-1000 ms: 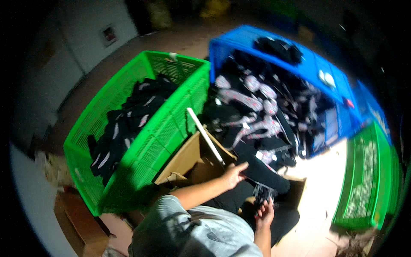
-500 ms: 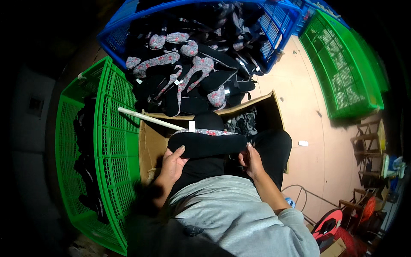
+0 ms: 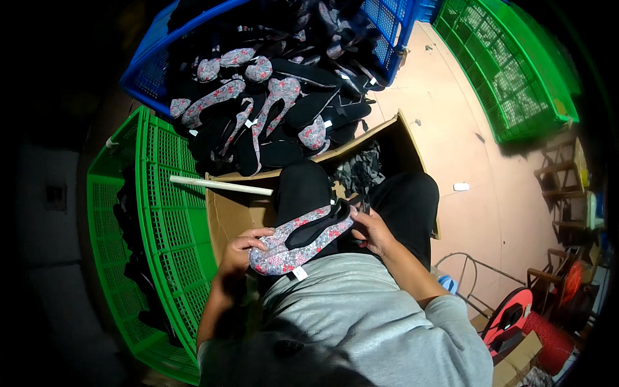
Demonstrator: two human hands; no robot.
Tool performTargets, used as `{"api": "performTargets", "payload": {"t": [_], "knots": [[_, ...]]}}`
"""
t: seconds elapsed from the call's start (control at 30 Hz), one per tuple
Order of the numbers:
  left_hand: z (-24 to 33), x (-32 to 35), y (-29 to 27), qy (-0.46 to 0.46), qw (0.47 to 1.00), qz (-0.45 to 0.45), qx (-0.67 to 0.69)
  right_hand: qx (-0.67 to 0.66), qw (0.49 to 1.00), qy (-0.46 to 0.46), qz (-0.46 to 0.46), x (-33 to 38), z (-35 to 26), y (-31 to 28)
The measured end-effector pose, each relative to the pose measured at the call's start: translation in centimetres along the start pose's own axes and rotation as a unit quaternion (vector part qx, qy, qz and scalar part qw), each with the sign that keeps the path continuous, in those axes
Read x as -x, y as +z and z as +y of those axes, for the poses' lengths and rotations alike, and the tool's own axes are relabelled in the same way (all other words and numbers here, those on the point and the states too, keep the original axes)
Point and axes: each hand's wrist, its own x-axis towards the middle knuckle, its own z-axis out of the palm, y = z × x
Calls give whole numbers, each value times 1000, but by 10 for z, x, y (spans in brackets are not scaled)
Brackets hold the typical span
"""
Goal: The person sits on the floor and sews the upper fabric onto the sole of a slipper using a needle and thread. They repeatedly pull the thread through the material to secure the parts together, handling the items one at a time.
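Observation:
Over my lap I hold a cloth slipper (image 3: 300, 242) in grey fabric with a red flower pattern. Its opening faces up, and a small white tag hangs from the toe edge. My left hand (image 3: 244, 248) grips the slipper at its toe, fingers on top. At the heel, my right hand (image 3: 373, 231) pinches the dark edge. A narrow dark pointed thing (image 3: 365, 205) sticks up from the right fingers; its kind is unclear. Beyond my knees lies a heap of similar slippers (image 3: 280, 97), black soles and flowered uppers mixed.
A cardboard box (image 3: 235, 209) with dark scraps (image 3: 361, 169) stands under my legs, a pale stick (image 3: 219, 185) across its corner. Green crates stand left (image 3: 177, 213) and far right (image 3: 500, 77); a blue crate (image 3: 145, 80) is behind the heap. Wooden stools (image 3: 561, 171) stand right.
The slipper has been turned from its black sole to its flowered upper, and it now tilts with the toe toward my left. Its toe end has come nearer my body.

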Motion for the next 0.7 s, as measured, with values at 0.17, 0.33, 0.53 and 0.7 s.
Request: {"api": "performTargets", "payload": {"t": [0.17,0.33,0.53,0.7], "knots": [[33,-22,-4,-65,974,-26,-214,13,1000,-5,10,10,3,4],[53,-63,25,9,916,-99,-389,120,992,-46,7,8,4,4],[46,-105,90,53,913,-169,-367,128,990,-55,-21,10,14,7],[29,-125,105,61,888,-211,-403,124,990,-61,-27,11,17,2]]}}
